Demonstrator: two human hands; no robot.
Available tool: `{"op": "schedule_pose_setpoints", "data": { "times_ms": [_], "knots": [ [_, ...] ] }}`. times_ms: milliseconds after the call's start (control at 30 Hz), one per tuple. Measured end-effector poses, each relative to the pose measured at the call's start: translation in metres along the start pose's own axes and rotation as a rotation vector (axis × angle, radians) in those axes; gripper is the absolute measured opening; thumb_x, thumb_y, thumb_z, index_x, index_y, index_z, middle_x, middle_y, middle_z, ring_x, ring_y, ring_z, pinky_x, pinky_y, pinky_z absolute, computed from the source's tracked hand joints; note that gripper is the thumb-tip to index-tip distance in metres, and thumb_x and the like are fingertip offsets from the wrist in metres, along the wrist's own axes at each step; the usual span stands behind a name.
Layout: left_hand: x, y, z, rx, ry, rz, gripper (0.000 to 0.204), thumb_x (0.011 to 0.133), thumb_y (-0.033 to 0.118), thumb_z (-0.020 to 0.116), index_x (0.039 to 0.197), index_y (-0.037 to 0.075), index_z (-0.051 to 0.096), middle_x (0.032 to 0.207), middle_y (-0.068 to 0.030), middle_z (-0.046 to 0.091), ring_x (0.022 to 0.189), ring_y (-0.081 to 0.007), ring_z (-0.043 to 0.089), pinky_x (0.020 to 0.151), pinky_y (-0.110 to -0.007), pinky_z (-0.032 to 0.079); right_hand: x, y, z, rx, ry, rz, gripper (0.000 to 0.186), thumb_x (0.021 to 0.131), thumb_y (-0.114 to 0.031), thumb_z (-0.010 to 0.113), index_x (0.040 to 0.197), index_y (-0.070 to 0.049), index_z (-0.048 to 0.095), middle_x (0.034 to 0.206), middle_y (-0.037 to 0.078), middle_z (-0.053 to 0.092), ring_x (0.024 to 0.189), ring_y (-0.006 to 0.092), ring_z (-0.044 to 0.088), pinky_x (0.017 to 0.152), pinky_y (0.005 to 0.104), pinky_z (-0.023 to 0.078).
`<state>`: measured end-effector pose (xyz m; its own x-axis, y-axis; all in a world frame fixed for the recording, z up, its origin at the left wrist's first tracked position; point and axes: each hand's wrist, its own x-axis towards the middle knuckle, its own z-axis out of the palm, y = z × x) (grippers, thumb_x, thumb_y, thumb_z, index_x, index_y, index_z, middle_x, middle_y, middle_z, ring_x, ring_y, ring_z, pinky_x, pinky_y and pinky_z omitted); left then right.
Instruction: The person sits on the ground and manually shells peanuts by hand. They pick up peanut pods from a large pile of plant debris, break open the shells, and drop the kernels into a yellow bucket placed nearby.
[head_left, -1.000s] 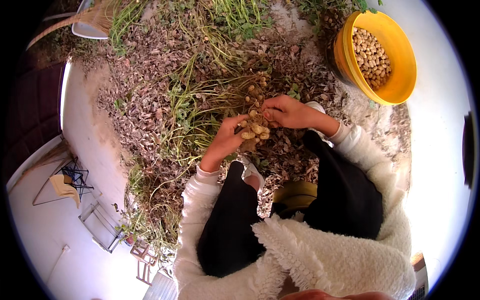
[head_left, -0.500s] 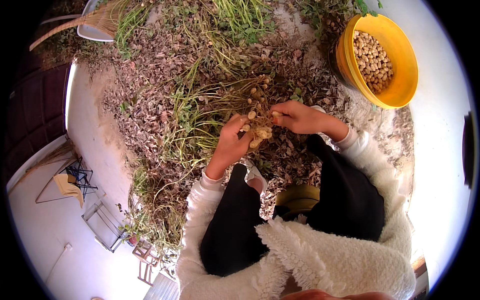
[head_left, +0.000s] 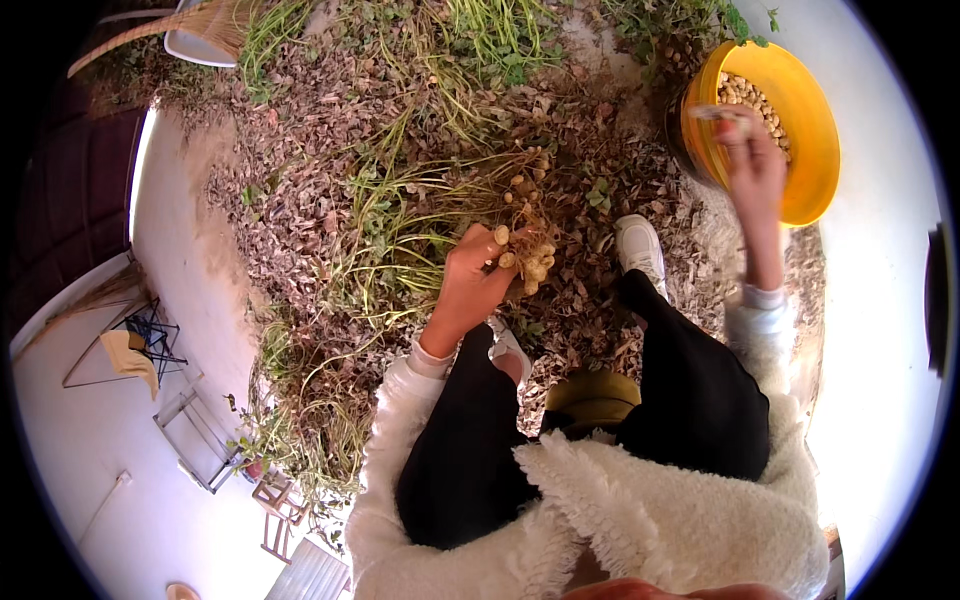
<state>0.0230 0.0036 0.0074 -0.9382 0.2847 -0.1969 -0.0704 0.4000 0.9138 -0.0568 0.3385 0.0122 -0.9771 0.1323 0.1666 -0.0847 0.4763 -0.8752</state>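
At the bucket (head_left: 818, 150), the right hand (head_left: 757, 170) is now up by the left side — half a second ago it was at the peanut clump (head_left: 538, 262), so plucking there seems paused. It is curled, but blur hides whether its grip has hold of anything; I cannot tell. The left hand (head_left: 472, 280) alone keeps the clump — grip closed on it, above dry leaves (head_left: 595, 315). Loose peanuts (head_left: 745, 92) lie in the bucket.
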Motion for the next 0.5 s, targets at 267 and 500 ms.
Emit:
{"op": "schedule_pose_setpoints", "data": {
  "times_ms": [267, 500],
  "knots": [
    [0.002, -0.026, -0.001, -0.16, 0.021, -0.018, 0.031, 0.077, -0.008, 0.059, 0.105, -0.001, 0.067, 0.08, 0.0016, 0.05, 0.076, -0.0084, 0.047, 0.073, -0.023, 0.04, -0.017, 0.001, 0.017, 0.157, -0.475, 0.164, 0.019, 0.09, -0.005, 0.053, 0.107, -0.006, 0.063, 0.08, 0.004, 0.067, 0.064, 0.009, 0.057, 0.059, 0.0247, 0.047],
    [0.004, -0.025, 0.0, -0.17, -0.006, -0.028, 0.036, 0.08, 0.002, 0.063, 0.116, 0.006, 0.068, 0.074, -0.0011, 0.049, 0.076, -0.0128, 0.047, 0.072, -0.027, 0.039, -0.033, 0.005, 0.047, 0.086, -0.402, 0.171, 0.013, 0.096, -0.017, 0.053, 0.099, -0.006, 0.059, 0.067, 0.006, 0.065, 0.056, 0.0143, 0.062, 0.054, 0.0282, 0.049]
  ]
}}
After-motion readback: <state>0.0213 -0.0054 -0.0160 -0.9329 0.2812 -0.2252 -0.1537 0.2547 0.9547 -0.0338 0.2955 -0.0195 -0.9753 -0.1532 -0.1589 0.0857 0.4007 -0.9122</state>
